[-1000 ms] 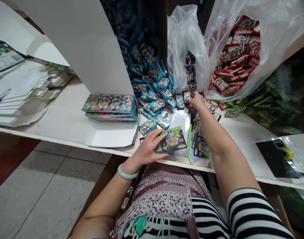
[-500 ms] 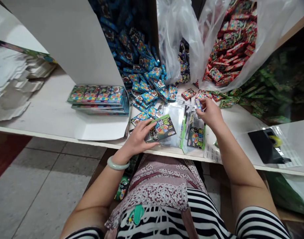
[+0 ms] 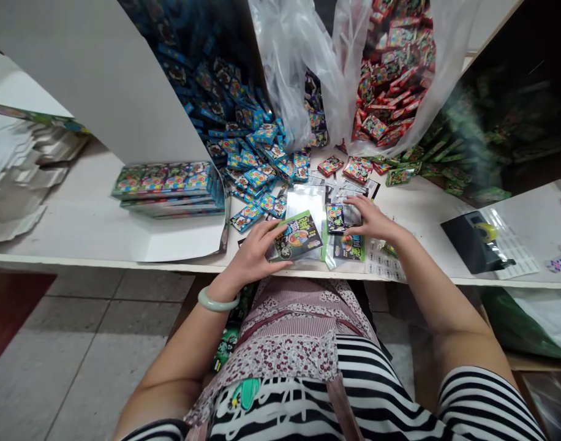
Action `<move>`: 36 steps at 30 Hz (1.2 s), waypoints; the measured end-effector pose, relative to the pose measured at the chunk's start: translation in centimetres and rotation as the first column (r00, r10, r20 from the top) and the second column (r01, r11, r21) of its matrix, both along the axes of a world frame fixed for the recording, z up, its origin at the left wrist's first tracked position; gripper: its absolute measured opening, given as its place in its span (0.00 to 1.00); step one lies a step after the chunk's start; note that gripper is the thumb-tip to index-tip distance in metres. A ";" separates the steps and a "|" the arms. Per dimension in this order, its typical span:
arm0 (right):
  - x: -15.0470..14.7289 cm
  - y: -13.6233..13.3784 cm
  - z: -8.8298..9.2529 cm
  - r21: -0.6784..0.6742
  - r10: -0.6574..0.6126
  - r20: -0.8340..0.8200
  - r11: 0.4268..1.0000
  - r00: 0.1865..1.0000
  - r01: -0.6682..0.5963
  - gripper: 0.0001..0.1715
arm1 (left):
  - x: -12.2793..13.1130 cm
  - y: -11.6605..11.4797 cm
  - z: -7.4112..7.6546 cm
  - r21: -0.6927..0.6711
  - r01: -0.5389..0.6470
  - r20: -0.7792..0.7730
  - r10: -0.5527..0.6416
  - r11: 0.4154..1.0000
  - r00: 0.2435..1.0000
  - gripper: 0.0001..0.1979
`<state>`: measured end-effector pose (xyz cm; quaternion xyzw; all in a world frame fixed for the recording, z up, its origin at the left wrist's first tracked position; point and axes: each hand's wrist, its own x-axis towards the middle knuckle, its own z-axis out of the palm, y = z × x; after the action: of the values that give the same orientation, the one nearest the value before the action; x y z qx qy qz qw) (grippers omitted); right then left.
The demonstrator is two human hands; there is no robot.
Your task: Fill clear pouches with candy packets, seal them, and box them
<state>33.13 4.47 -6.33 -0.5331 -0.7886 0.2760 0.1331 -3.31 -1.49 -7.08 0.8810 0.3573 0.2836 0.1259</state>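
Observation:
My left hand [image 3: 257, 248] holds a black and green printed packet [image 3: 299, 236] between thumb and fingers, above the table's front edge. To its right, my right hand [image 3: 370, 219] has its thumb and fingers around the right side of a small purple-edged packet [image 3: 335, 218]. That small packet lies over another black and green packet [image 3: 349, 247]. Clear plastic sleeves [image 3: 307, 199] lie behind the packet in my left hand. Small blue packets [image 3: 261, 176] are heaped behind my left hand, and two red packets [image 3: 357, 168] lie behind my right hand.
A white carton flap [image 3: 184, 236] with stacked printed packs [image 3: 168, 184] stands left. Plastic bags hold red packets [image 3: 391, 104] and purple packets [image 3: 316, 113] at the back. Green packets [image 3: 446, 150] spill at right, near a tape dispenser [image 3: 485, 233] and a sticker sheet [image 3: 385, 264].
My right hand has moved down and left from the red packets with the small purple-edged packet, now over the black and green packet. My left hand still holds its packet. The view has shifted right.

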 end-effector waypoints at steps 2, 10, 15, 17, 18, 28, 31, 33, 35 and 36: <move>-1.2 -0.2 -0.4 -0.003 0.042 0.074 0.999 0.996 -0.042 0.53 | 0.5 0.0 -0.1 -0.001 0.011 0.003 -0.010 1.000 1.000 0.43; -2.4 -1.2 2.5 0.157 0.110 -0.176 0.984 0.978 -0.083 0.36 | -0.3 -0.1 -0.3 -0.015 -0.011 0.042 0.012 1.000 0.999 0.44; -2.4 -3.9 6.8 0.204 0.340 -0.119 0.928 0.933 -0.312 0.37 | -0.2 0.0 -0.3 -0.047 0.059 0.103 -0.054 0.997 0.993 0.45; -2.9 -4.5 7.7 0.187 0.385 -0.018 0.908 0.923 -0.375 0.36 | 0.0 0.1 -0.2 -0.055 0.092 0.096 -0.087 0.994 0.992 0.45; -3.2 -4.6 8.0 0.176 0.392 0.032 0.903 0.919 -0.391 0.36 | 0.1 0.1 -0.2 -0.054 0.111 0.084 -0.107 0.992 0.991 0.45; -3.9 -5.4 9.8 0.201 0.423 0.145 0.873 0.894 -0.445 0.32 | -0.2 -0.2 0.0 -0.050 0.118 0.076 -0.114 0.992 0.991 0.45; -3.4 -5.4 9.9 0.169 0.476 0.073 0.860 0.876 -0.481 0.32 | -0.2 -0.1 0.1 -0.049 0.159 0.079 -0.155 0.986 0.985 0.44; -3.2 -5.1 9.8 0.134 0.487 0.058 0.861 0.871 -0.490 0.33 | -0.1 -0.1 0.2 -0.057 0.194 0.080 -0.189 0.979 0.979 0.44; -3.2 -4.9 9.5 0.109 0.477 0.051 0.871 0.877 -0.480 0.33 | 0.1 -0.2 0.2 -0.069 0.216 0.086 -0.210 0.974 0.974 0.44; -3.4 -4.7 9.3 0.104 0.467 0.052 0.876 0.883 -0.470 0.33 | 0.2 -0.2 0.2 -0.076 0.222 0.092 -0.215 0.972 0.972 0.45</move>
<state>29.78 -0.28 3.01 -0.3214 -0.9102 0.2477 0.0824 -3.06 -1.72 -6.87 0.8962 0.2645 0.2888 0.2087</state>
